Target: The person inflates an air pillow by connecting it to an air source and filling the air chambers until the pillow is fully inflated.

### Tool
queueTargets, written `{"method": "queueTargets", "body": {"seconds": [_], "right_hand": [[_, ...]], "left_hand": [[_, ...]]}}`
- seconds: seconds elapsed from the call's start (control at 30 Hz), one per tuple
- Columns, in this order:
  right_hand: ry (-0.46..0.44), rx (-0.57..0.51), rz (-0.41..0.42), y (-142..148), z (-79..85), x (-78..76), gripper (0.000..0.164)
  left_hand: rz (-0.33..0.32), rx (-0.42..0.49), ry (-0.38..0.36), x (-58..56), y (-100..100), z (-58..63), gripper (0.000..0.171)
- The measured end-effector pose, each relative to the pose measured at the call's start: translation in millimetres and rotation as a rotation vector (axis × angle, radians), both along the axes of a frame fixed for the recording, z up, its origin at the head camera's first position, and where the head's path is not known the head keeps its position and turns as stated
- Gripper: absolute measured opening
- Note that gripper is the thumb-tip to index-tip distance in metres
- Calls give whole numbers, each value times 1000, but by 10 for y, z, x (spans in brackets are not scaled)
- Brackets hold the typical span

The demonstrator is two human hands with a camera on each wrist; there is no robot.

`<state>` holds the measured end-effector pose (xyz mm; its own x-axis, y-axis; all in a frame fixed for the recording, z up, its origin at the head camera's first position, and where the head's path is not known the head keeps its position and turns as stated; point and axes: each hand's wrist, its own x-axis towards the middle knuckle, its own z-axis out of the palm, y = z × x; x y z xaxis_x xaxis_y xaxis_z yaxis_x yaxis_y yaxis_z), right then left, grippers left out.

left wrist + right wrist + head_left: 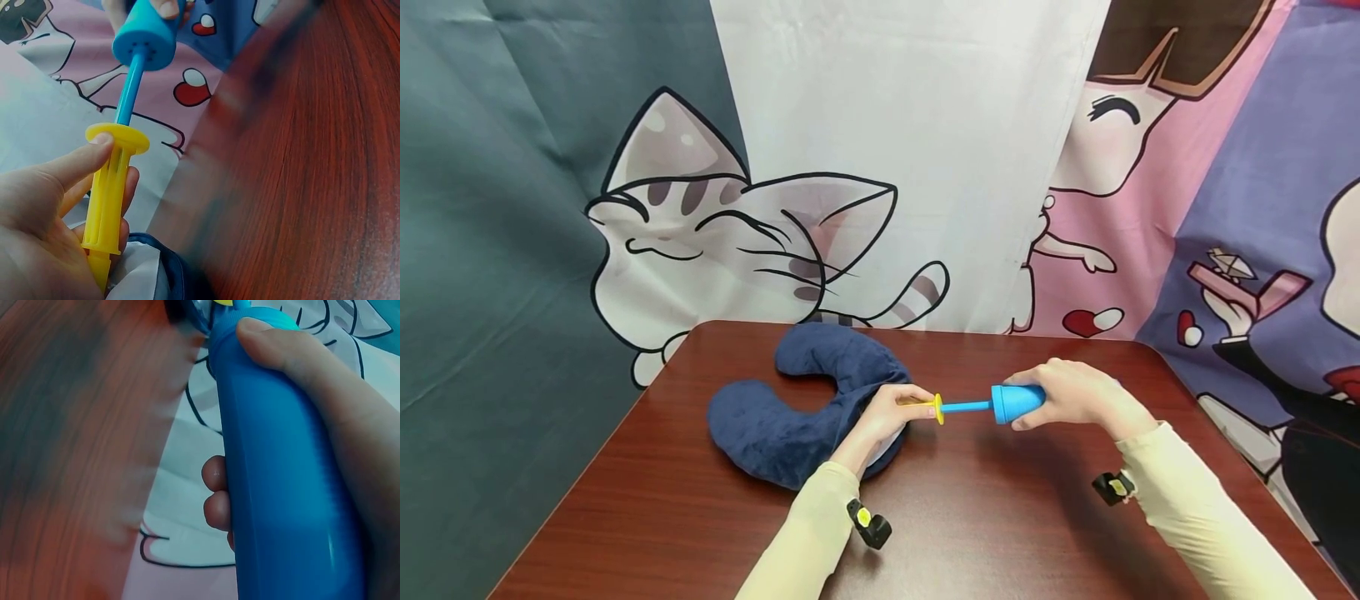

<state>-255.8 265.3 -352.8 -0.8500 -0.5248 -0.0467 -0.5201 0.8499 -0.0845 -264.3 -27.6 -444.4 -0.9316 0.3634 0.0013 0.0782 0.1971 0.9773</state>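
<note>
A hand pump lies level between my hands in the head view, with a yellow end piece, a thin blue rod and a blue barrel. My left hand grips the yellow piece, thumb at its round flange. Around the blue barrel curl the fingers of my right hand, its thumb near the rim. A length of rod shows between flange and barrel. Behind and beneath my left hand, a navy U-shaped neck pillow rests on the table. White lining shows below the yellow piece; its lower tip is hidden there.
The brown wooden table has its far edge against a printed cloth backdrop with cartoon figures. Small black cameras sit on both wrists, over cream sleeves.
</note>
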Motion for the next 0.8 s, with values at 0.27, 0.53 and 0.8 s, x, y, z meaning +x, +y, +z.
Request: {"method": "queueTargets", "body": {"seconds": [0.27, 0.53, 0.8], "right_hand": [[10, 16, 24, -294, -44, -67, 70], [-10, 31, 42, -569, -101, -116, 66], [-1, 65, 37, -736, -184, -100, 52]], "left_hand": [[2, 18, -3, 7, -13, 9, 27], [-21, 43, -13, 0, -17, -8, 32], [2, 23, 12, -3, -25, -41, 29]]}}
